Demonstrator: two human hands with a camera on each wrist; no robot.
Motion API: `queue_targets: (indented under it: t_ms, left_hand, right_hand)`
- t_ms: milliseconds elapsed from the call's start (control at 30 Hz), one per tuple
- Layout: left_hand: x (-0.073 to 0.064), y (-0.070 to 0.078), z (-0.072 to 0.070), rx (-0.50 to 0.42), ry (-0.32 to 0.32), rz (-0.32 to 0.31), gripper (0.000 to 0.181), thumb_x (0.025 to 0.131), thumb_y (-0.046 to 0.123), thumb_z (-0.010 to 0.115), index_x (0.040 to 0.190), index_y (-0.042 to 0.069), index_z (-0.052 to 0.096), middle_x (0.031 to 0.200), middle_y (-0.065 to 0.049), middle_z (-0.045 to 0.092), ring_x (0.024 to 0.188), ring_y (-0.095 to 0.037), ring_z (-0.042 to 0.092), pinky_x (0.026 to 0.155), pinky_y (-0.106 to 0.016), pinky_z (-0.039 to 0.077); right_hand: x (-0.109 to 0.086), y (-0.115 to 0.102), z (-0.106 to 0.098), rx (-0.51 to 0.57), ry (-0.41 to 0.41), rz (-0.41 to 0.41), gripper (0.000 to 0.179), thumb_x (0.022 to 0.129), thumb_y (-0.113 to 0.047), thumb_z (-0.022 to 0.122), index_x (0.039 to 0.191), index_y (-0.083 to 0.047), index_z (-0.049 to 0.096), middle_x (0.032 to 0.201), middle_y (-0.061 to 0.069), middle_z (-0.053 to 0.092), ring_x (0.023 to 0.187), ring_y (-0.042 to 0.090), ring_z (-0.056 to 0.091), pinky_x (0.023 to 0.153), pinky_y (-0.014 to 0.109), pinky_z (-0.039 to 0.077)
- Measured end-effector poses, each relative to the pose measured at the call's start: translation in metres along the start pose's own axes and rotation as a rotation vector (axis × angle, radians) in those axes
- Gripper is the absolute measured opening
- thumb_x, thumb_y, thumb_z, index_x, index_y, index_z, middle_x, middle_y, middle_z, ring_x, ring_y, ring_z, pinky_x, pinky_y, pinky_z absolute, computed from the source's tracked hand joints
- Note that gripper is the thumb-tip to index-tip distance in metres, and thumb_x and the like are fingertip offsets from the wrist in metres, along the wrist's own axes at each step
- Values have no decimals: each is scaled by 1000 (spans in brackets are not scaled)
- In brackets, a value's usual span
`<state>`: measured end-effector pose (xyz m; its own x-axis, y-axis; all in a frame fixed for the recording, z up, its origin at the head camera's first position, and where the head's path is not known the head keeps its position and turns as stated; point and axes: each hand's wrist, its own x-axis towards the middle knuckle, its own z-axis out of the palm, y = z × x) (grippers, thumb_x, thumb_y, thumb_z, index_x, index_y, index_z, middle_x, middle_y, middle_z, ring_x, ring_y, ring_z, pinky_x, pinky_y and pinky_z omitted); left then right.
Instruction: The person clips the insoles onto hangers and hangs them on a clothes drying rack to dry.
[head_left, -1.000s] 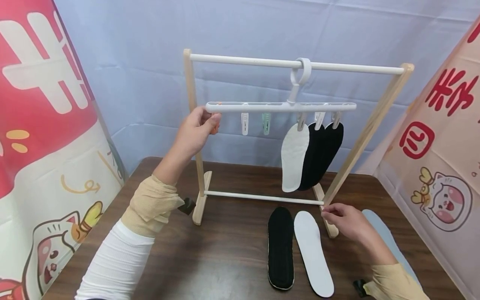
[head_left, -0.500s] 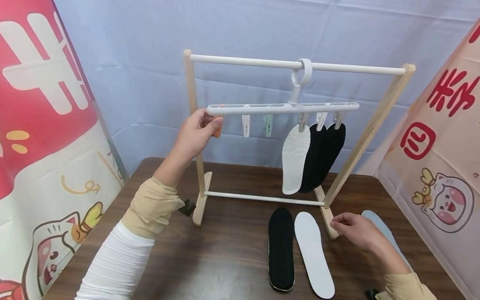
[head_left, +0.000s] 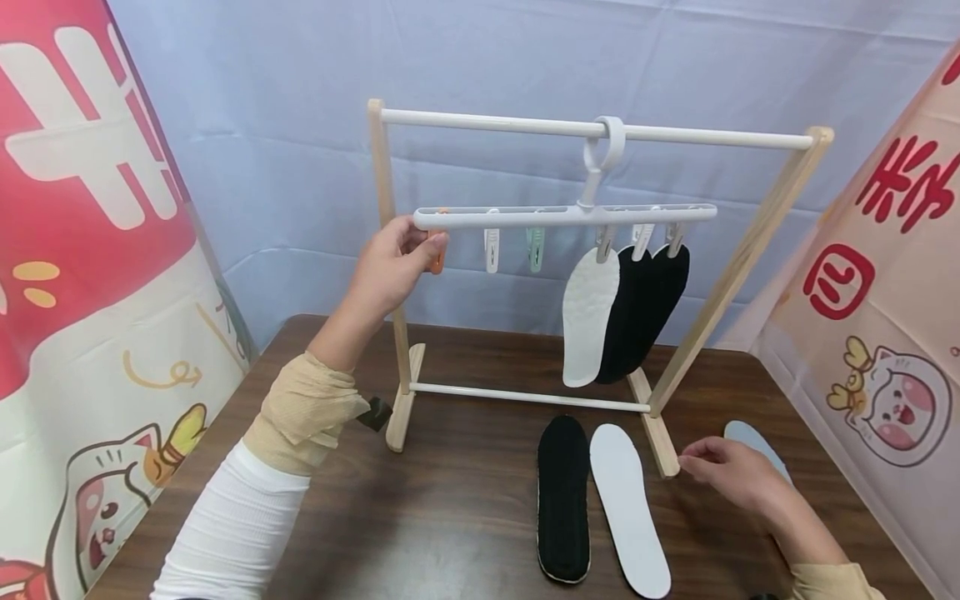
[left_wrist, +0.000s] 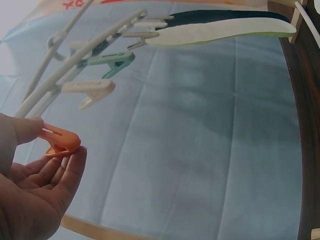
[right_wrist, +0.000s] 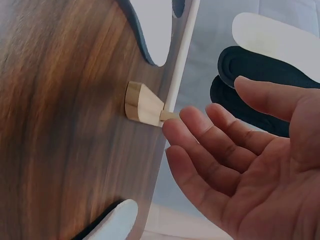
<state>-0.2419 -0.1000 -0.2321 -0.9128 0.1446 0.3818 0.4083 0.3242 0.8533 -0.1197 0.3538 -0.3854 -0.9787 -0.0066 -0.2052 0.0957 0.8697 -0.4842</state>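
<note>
In the head view my left hand [head_left: 393,262] pinches the orange clip [head_left: 438,250] at the left end of a white clip hanger [head_left: 517,218]. The left wrist view shows its thumb on top of the orange clip [left_wrist: 62,140] and fingers below. A white clip [head_left: 492,242] and a green clip [head_left: 535,242] hang beside it. Further right, clips hold a white insole [head_left: 590,321] and two overlapping black insoles [head_left: 637,317]. My right hand [head_left: 738,475], fingers loosely bent and holding nothing, hovers by the rack's right foot, partly in front of a light blue insole [head_left: 753,446].
The hanger hooks over the top bar [head_left: 487,122] of a wooden rack [head_left: 738,267]. On the brown table [head_left: 442,517] lie a black insole [head_left: 564,500] and a white insole [head_left: 630,512], side by side in front of the rack. Printed cloths stand at both sides.
My right hand has moved right and toward me, from the rack's lower right corner to beside its foot. The left hand stays at the orange clip; the hanger has shifted slightly.
</note>
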Motion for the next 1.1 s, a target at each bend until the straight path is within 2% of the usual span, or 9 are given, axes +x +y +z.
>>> queue_targets:
  t_ms: [267,633,1100]
  left_hand:
    - [1,1,0,13,12,-2,41,100,35,65,126,4,59,103,-9,69,89,-18,58,75,-30,40]
    - [1,1,1,10,3,2,41,100,36,65,127,5,58,101,-10,69,92,-19,61,76,-30,41]
    - [1,2,1,0,5,26,39,101,34,64,124,3,59,94,-10,68,90,-19,61,75,-29,41]
  right_hand:
    - [-2,6,3,4,-14,43,40,101,-36,62,115,2,66,94,5,71,85,17,63,69,35,48]
    - [-10,21,4,-14,2,39,40,101,-34,62,114,3,66,91,3,71,84,16,62,71,35,48]
    - [-20,42,-4,-64,-15,78,47,102,-39,59,117,5,65,110,22,69,98,32,65,77,43,50]
